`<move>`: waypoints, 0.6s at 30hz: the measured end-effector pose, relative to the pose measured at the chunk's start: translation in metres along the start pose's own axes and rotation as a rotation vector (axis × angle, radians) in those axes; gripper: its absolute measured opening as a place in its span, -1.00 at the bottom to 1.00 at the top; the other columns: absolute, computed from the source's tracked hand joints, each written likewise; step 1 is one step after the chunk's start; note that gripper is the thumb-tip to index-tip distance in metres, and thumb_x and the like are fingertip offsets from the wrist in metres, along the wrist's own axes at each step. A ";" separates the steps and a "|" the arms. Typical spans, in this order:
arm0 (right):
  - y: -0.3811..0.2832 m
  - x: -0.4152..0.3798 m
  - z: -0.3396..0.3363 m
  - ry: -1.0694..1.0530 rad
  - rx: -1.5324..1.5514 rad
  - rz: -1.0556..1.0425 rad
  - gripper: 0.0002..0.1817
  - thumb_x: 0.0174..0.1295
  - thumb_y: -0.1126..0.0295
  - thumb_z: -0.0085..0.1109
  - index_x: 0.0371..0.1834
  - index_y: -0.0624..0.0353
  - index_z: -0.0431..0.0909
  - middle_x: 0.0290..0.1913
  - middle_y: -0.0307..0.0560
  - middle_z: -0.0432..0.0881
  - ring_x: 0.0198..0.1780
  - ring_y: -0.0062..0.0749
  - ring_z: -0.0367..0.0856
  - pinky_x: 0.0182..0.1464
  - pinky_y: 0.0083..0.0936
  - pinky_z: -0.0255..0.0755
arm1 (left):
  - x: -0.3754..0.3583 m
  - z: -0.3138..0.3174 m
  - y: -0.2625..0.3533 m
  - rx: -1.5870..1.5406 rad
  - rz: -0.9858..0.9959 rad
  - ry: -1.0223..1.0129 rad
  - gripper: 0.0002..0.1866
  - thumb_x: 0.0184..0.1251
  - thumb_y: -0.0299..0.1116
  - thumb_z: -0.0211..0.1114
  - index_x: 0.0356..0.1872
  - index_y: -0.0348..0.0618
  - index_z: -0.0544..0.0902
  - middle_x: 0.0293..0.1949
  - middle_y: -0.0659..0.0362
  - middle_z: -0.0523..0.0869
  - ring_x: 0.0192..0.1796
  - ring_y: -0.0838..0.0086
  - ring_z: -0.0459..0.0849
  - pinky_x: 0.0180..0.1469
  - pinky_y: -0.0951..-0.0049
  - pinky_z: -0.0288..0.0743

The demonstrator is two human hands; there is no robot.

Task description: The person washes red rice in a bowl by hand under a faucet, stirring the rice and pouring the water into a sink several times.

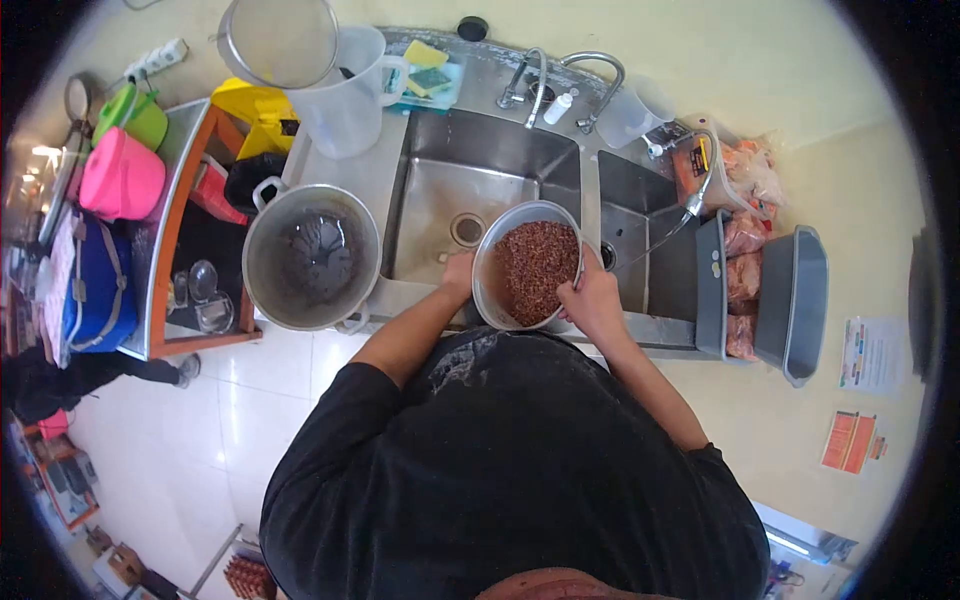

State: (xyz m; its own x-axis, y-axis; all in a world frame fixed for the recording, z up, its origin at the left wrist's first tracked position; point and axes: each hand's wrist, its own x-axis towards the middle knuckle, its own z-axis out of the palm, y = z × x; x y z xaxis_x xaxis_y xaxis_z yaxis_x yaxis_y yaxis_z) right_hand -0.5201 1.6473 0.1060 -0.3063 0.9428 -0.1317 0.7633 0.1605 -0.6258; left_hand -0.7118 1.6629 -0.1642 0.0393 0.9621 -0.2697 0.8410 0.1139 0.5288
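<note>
A round metal bowl (487, 307) of small reddish-brown grains (540, 262) in cloudy water sits close to my body, over the front of the sink. The grains pile toward the right, and the water shows along the left side. My right hand (592, 297) grips the bowl's right rim, thumb on the near side. At the bowl's left wall is my left hand (459, 272), closed against it with its fingers partly hidden. Behind the bowl lies the large sink basin (440, 150) with its drain. A large metal pot (312, 257), wet inside, stands on the left.
A clear pitcher (340, 115) with a strainer (278, 42) stands back left, near sponges (428, 80). Faucets (590, 70) rise behind the sink. On the right, a spray tap (692, 205) runs water into the smaller basin (650, 200), beside grey tubs (795, 305) and bagged food (742, 275).
</note>
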 end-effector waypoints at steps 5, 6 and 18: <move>0.006 -0.018 -0.021 0.027 0.226 0.110 -0.34 0.07 0.62 0.02 0.35 0.27 0.21 -0.65 -0.05 0.54 -0.66 -0.42 0.62 -0.60 -0.46 0.54 | -0.042 -0.036 0.026 -0.392 0.005 0.119 -0.66 0.28 -0.24 0.13 -0.04 -0.22 0.61 -0.05 -0.15 0.67 0.02 -0.03 0.64 0.06 0.09 0.52; 0.018 -0.021 -0.024 0.042 0.327 0.136 -0.35 0.07 0.63 0.01 0.34 0.28 0.22 -0.64 -0.07 0.55 -0.66 -0.44 0.61 -0.61 -0.48 0.54 | -0.045 -0.037 0.028 -0.429 0.045 0.122 -0.65 0.29 -0.25 0.13 0.01 -0.21 0.59 -0.03 -0.15 0.65 0.05 -0.01 0.62 0.09 0.11 0.49; 0.199 -0.079 -0.028 0.181 0.968 0.304 -0.32 0.18 0.61 0.05 0.40 0.23 0.09 -0.35 0.00 0.65 -0.53 -0.46 0.62 -0.54 -0.56 0.54 | -0.047 -0.068 0.139 -1.211 0.056 -0.337 -0.40 0.27 -0.34 -0.06 0.39 -0.12 0.33 0.30 0.16 0.46 0.27 0.37 0.45 0.31 0.34 0.29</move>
State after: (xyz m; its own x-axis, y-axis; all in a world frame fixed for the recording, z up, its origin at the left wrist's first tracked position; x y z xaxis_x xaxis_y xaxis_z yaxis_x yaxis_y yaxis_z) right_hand -0.3280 1.6129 0.0136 -0.0250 0.9471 -0.3199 -0.0153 -0.3203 -0.9472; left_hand -0.6338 1.6501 -0.0229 0.3448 0.8824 -0.3202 -0.1927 0.4004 0.8958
